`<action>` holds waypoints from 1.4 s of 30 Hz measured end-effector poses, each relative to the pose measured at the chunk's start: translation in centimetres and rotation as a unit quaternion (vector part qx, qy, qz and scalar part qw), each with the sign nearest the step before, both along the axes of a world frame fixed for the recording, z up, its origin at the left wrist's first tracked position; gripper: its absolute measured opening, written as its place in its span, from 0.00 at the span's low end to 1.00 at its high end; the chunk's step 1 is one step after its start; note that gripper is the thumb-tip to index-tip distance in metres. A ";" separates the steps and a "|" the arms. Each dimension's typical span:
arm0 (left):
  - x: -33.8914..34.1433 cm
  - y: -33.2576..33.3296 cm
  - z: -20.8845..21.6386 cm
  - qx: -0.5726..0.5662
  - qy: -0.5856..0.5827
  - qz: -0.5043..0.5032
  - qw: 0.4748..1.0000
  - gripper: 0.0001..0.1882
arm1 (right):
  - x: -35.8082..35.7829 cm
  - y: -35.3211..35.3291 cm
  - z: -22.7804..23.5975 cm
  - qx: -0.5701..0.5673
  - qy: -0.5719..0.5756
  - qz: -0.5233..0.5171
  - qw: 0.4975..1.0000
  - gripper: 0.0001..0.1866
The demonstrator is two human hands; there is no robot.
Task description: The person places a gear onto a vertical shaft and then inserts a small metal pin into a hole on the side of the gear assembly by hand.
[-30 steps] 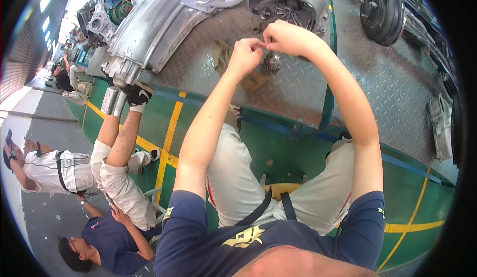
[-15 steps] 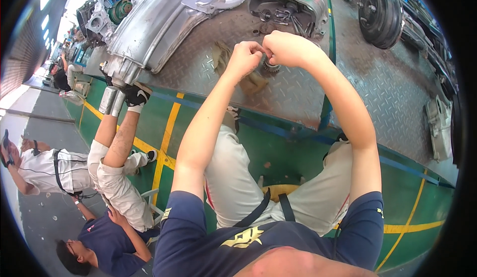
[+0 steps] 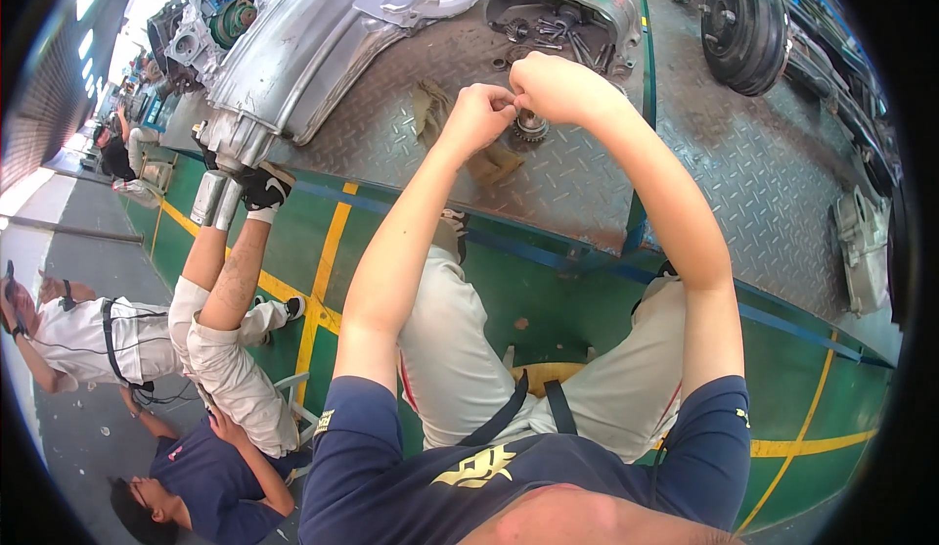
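Observation:
My left hand (image 3: 480, 116) and my right hand (image 3: 554, 87) meet fingertip to fingertip above the metal bench. Both are closed in a pinch; anything between the fingers is too small or hidden to make out. Just below them, a toothed metal gear (image 3: 530, 128) shows in part, its far side covered by my right hand. To its left lies a crumpled tan cloth (image 3: 430, 113), partly behind my left hand. Beyond my hands, an open metal housing (image 3: 618, 19) has several loose gears and shafts (image 3: 562, 28) in and before it.
A large silver gearbox casing (image 3: 298, 51) stretches over the bench (image 3: 572, 188) at the left. On the right are a black brake drum (image 3: 736, 31) and a grey metal cover (image 3: 861, 251). Two people in work clothes (image 3: 210, 476) are at my left, one seated, one standing.
My fingers have shifted slightly, with my right hand a little higher and to the left. More of the gear beneath shows. The whole view has drifted slightly.

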State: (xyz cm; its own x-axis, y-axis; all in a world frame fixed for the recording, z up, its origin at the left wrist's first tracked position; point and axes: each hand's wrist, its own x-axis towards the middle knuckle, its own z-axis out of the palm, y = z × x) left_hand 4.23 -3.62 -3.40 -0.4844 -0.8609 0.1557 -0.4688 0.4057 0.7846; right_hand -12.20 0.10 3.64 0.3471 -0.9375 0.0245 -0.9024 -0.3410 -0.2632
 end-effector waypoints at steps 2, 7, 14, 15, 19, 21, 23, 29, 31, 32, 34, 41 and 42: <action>-0.4 -0.3 0.2 0.000 0.020 -0.005 1.000 0.09 | -0.5 -0.3 -0.3 -0.013 -0.021 -0.003 1.000 0.08; 0.3 -0.9 -1.2 0.014 -0.026 -0.034 0.999 0.14 | -1.6 -2.1 -1.9 -0.050 -0.076 0.030 0.995 0.10; 0.2 -0.8 -0.4 -0.054 -0.004 -0.119 0.991 0.21 | -1.4 -2.0 -1.4 -0.086 -0.143 0.054 0.984 0.12; -0.3 -0.5 0.2 -0.033 -0.030 -0.115 0.992 0.21 | -2.0 -1.9 -1.3 -0.059 -0.145 0.062 0.986 0.10; 0.1 -0.1 -0.2 -0.051 0.004 -0.094 0.994 0.20 | -1.0 -1.0 0.1 0.044 -0.229 0.020 0.972 0.06; 0.4 -0.4 -0.3 -0.050 0.000 -0.091 0.995 0.21 | -0.8 -1.3 -0.1 0.049 -0.235 0.027 0.970 0.05; 0.0 -0.3 -0.1 -0.041 -0.006 -0.095 0.995 0.22 | -1.1 -1.2 -0.4 0.045 -0.219 0.021 0.974 0.05; -0.2 -0.8 -1.2 -0.084 -0.040 -0.108 0.990 0.25 | -2.5 -1.6 -0.7 0.076 -0.239 0.032 0.968 0.05; -1.1 -0.9 -1.5 -0.124 -0.036 -0.113 0.985 0.27 | -3.6 -2.3 -1.2 0.106 -0.246 0.007 0.964 0.05; -1.4 -0.8 -1.4 -0.128 -0.033 -0.116 0.984 0.27 | -4.1 -2.2 -1.2 0.127 -0.258 -0.029 0.957 0.05; -1.2 -0.7 -1.5 -0.113 -0.042 -0.103 0.987 0.27 | -4.1 -2.1 -1.4 0.140 -0.276 -0.036 0.950 0.05; -0.8 -0.5 -1.5 -0.099 -0.066 -0.092 0.989 0.26 | -4.1 -2.8 -2.2 0.134 -0.273 -0.027 0.952 0.04; -0.8 -0.5 -1.5 -0.099 -0.065 -0.092 0.989 0.26 | -4.1 -2.8 -2.1 0.136 -0.264 -0.025 0.954 0.04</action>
State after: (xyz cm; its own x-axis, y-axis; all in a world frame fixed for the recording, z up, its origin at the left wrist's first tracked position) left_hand 3.41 -4.11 -4.88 -0.6575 -0.7146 0.2390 -0.4642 0.6340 0.6185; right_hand -16.29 -2.70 1.51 0.3079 -0.9493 -0.0633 -0.6324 -0.1545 -0.7591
